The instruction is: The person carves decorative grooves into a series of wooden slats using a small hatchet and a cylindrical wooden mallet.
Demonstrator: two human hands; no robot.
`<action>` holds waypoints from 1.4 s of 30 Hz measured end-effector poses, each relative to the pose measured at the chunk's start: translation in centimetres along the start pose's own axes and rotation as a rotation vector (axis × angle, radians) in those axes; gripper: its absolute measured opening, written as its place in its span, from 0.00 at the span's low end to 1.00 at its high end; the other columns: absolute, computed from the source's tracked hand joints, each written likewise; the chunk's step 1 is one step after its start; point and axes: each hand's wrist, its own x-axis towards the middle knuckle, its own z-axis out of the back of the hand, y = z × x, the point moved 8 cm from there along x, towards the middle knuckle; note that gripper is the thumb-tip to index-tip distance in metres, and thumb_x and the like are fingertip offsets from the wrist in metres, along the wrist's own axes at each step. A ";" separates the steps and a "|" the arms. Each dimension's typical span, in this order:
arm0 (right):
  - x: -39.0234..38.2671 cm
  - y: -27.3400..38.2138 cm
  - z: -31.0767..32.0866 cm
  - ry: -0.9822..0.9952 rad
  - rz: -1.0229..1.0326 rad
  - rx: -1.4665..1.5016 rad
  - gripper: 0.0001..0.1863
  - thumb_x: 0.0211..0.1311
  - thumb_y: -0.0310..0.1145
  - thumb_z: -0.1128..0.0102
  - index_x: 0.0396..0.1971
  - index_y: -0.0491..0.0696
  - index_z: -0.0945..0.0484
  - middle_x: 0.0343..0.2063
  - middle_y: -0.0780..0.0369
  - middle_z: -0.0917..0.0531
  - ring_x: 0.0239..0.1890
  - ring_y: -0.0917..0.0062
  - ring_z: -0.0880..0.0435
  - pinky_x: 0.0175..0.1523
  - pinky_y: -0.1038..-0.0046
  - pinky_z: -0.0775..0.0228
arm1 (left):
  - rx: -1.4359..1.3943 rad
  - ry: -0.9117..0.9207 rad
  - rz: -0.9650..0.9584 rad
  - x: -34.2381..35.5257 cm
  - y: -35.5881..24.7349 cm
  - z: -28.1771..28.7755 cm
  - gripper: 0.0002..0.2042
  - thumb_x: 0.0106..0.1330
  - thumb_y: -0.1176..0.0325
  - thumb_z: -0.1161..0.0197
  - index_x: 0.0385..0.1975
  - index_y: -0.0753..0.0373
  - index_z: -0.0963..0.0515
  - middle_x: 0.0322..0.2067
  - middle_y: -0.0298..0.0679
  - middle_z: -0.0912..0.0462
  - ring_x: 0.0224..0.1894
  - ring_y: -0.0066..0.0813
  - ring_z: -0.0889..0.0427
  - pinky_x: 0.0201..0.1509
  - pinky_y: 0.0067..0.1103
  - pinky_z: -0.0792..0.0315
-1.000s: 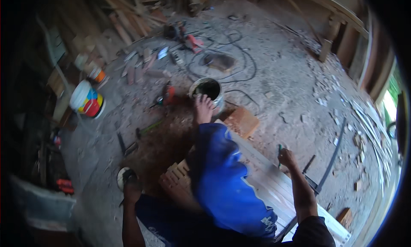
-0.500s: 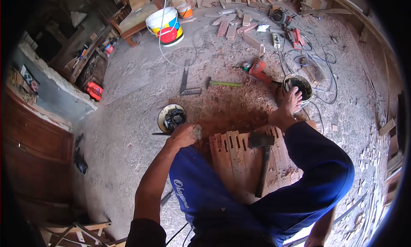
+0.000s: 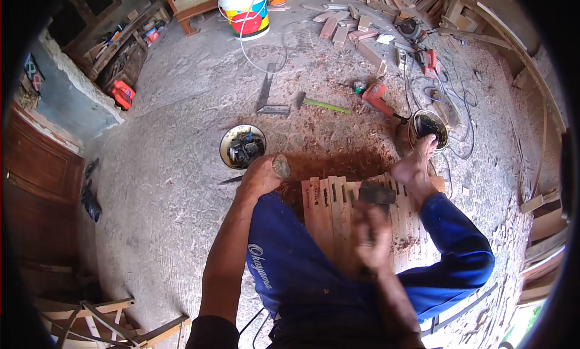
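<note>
My left hand (image 3: 262, 175) rests by my left knee, closed round a chisel (image 3: 280, 166). The round wooden butt of its handle faces right, and a dark blade sticks out on the left. Blurred by motion, my right hand (image 3: 373, 237) is wrapped round the handle of a hammer (image 3: 377, 193), just below its dark block-shaped head. The hammer lies over a row of wooden pieces (image 3: 320, 213) set side by side between my legs. Narrow slots are cut near their far ends, and shavings lie on the right ones. My bare right foot presses on their right side.
A bowl of metal parts (image 3: 242, 147) stands beyond my left hand. Farther off lie a try square (image 3: 266, 101), a green-handled hammer (image 3: 326, 106) and an orange drill (image 3: 376, 97). A round can (image 3: 428, 131) stands by my foot, near cables. A colourful bucket (image 3: 246, 16) stands at the back.
My right hand has come from the lower right edge onto the hammer's handle. My left hand keeps its hold on the chisel, its butt turned more into view. The whole view has shifted slightly.
</note>
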 end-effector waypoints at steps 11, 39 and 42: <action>-1.6 -7.9 -11.4 0.201 -0.057 -0.141 0.12 0.68 0.31 0.44 0.49 0.50 0.27 0.30 0.49 0.16 0.36 0.51 0.14 0.40 0.56 0.23 | -0.044 -0.098 0.024 0.0 3.0 -0.2 0.11 0.57 0.69 0.32 0.40 0.59 0.18 0.35 0.45 0.14 0.39 0.43 0.14 0.44 0.30 0.22; -0.5 -9.6 -12.9 0.209 -0.006 -0.110 0.10 0.71 0.34 0.47 0.47 0.48 0.24 0.36 0.49 0.15 0.42 0.52 0.14 0.44 0.57 0.23 | -0.072 -0.140 0.092 -0.3 3.0 0.4 0.13 0.57 0.69 0.32 0.42 0.60 0.18 0.38 0.46 0.13 0.42 0.45 0.14 0.46 0.31 0.22; -0.5 -9.6 -13.1 0.225 -0.001 -0.120 0.10 0.72 0.35 0.48 0.47 0.48 0.24 0.37 0.49 0.15 0.42 0.51 0.15 0.45 0.55 0.23 | -0.060 -0.142 0.084 -0.3 2.9 0.4 0.13 0.57 0.68 0.32 0.42 0.60 0.18 0.38 0.46 0.13 0.42 0.45 0.14 0.46 0.31 0.22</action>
